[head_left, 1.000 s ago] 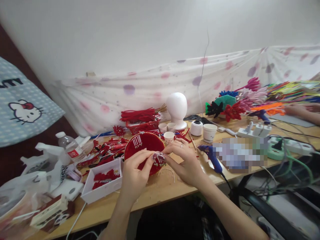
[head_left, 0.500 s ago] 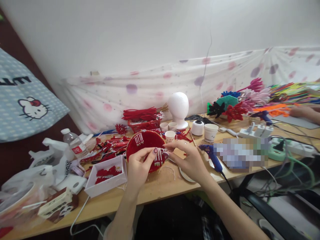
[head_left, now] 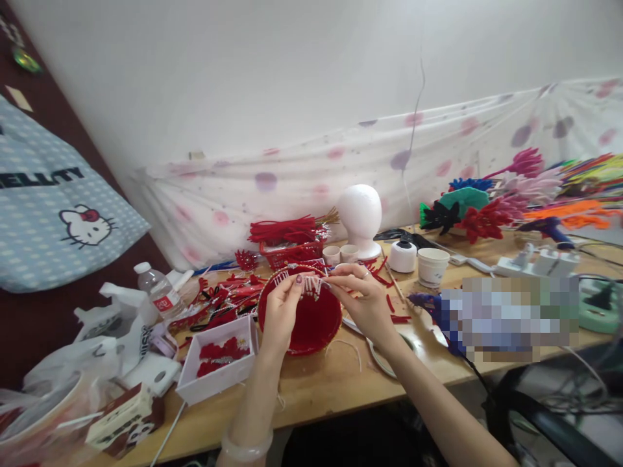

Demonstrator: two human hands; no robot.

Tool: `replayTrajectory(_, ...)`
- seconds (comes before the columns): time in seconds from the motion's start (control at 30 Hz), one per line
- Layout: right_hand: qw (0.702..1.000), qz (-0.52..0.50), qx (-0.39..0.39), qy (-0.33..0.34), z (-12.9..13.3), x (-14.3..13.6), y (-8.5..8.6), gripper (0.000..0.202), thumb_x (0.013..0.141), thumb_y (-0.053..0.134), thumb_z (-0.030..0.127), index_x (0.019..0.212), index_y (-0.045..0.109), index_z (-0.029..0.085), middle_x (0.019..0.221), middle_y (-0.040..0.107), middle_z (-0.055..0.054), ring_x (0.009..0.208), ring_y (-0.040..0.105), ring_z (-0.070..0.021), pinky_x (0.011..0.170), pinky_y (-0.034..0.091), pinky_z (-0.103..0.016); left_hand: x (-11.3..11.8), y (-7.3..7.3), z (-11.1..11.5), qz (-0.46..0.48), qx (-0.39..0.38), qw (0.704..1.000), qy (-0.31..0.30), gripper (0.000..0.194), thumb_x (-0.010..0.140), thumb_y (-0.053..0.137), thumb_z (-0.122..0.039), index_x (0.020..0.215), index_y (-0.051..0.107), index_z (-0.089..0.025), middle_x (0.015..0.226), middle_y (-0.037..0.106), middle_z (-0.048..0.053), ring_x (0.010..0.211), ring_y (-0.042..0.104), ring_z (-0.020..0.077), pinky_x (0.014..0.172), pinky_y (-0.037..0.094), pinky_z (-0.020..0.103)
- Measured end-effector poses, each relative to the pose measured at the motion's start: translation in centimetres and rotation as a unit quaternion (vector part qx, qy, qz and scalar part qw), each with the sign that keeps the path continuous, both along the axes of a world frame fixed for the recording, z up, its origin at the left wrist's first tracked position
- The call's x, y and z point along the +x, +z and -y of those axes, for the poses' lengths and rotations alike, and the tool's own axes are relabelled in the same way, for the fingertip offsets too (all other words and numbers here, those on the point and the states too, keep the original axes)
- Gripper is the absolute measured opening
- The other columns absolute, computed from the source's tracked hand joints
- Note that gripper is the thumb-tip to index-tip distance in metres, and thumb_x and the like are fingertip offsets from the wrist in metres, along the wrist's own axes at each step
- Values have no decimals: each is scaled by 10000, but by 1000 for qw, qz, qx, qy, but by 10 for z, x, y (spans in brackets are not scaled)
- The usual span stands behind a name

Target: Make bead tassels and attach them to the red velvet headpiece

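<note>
My left hand pinches the left end of a small white beaded fringe, its thumb with a dark, shiny nail on top. My right hand, a ring on one finger, is closed at the fringe's right end, its fingertips together. Short bead strands hang between the two hands. Just below and behind them stands a round red velvet piece with a gold-trimmed rim; I cannot tell whether the fringe touches it. Another row of white strands shows at its upper left.
A white box of red pieces stands at left, near plastic bags and a bottle. Behind are a red basket, a white foam head and paper cups. A blue glue gun lies at right, partly pixelated.
The view has turned left, so things sit further right. The fringe is now higher, near the red piece's rim, and more of that piece's inside shows. Both hands keep their pinch.
</note>
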State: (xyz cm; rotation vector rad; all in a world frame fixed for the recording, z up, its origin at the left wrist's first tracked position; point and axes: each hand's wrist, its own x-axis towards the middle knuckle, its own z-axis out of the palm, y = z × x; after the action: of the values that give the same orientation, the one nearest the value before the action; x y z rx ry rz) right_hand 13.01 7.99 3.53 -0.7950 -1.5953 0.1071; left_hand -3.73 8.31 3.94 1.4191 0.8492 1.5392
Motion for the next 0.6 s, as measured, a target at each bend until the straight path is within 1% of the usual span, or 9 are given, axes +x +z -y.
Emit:
replayTrajectory(0.1, 1000, -1, 7, -21, -12, -1, -1, 169, 905, 679, 219, 901, 819, 315, 1004, 695, -63, 989, 635, -251, 875, 513, -453, 4, -4, -4, 15, -6, 1000, -26, 396, 881, 669, -493, 1114, 747, -182, 1153, 764, 106, 1121, 680, 235, 1037, 479, 371)
replayTrajectory(0.2, 999, 9, 9, -37, -18, -3, -1, 181, 890, 701, 217, 871, 825, 347, 1019, 702, -56, 1036, 607, -272, 950, 458, -507, 11, -10, -9, 31, -15, 999, -36, 376, 854, 709, -470, 1078, 747, -170, 1103, 768, 99, 1046, 694, 225, 969, 512, 348)
replayTrajectory(0.27, 999, 12, 3, -50, -21, -4, -3, 171, 882, 713, 231, 866, 824, 359, 1030, 704, -52, 1048, 596, -279, 970, 439, -525, 17, -14, -14, 47, -21, 998, -27, 353, 846, 713, -469, 1006, 743, -155, 1017, 772, 88, 951, 702, 210, 893, 535, 329)
replayTrajectory(0.37, 998, 3, -13, -66, -26, -7, -9, 133, 876, 719, 262, 876, 823, 345, 1045, 696, -65, 1042, 591, -286, 950, 450, -522, 25, -21, -22, 68, -31, 997, -1, 325, 843, 703, -464, 909, 708, -146, 878, 753, 64, 834, 690, 188, 807, 543, 308)
replayTrajectory(0.47, 997, -11, -30, -76, -32, -11, -16, 123, 868, 715, 253, 866, 817, 321, 1047, 691, -72, 1028, 604, -285, 951, 447, -528, 30, -24, -29, 72, -35, 997, 21, 307, 847, 683, -460, 860, 670, -153, 816, 722, 48, 788, 666, 178, 762, 537, 295)
replayTrajectory(0.6, 995, -31, -49, -79, -39, -16, -24, 97, 845, 725, 240, 825, 803, 293, 1021, 685, -69, 1016, 624, -277, 950, 458, -513, 31, -25, -35, 48, -28, 997, 52, 283, 860, 657, -450, 795, 624, -176, 753, 666, 15, 722, 612, 157, 703, 509, 269)
